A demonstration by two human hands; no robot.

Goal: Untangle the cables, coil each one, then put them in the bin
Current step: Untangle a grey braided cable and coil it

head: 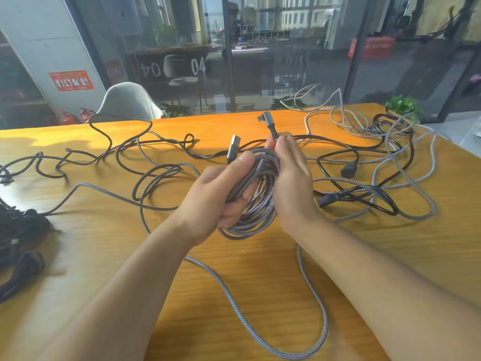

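Cable [256, 201], grey braided, coiled above the table [260, 261]. Left hand [221, 194] grips the loops, thumb across; right hand [291, 175] pinches the angled plug [268, 119] end. Looks light, limp and springy; hold across all loops or they fan out.

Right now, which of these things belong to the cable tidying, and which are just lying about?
Part of the job:
- grey braided coil, held by left hand and right hand
- loose black cables on the table
- tangled grey and black cables

Just there:
- grey chair
- potted plant
- red fire extinguishers
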